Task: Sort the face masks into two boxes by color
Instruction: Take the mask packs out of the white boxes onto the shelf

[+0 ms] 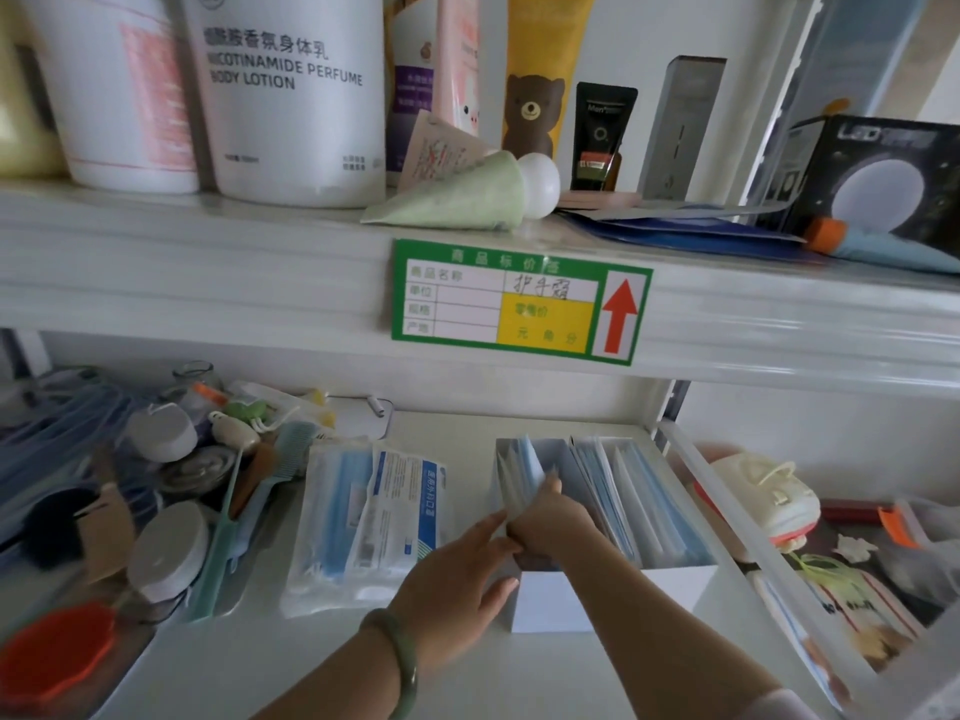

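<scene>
Right hand (553, 517) is down in the left box (545, 600), fingers pinching the upright masks (519, 472) that run toward 12 o'clock, while the flat, unclenched left hand (462, 589) braces the box's 9 o'clock wall.

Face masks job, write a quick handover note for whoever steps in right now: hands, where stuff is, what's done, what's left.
Left hand: braces the outer side of the left box, fingers spread open.
Right hand: reaches into the left box, pressing on the masks standing inside; whether it grips one cannot be told.
Right box: touching the left box, already packed with upright blue and white masks.
Bagged masks: lying on the shelf left of the boxes, apparently unsorted.
Done: both boxes hold masks.
Left: probably settle the masks in hand, then sort the bagged ones by color.
</scene>
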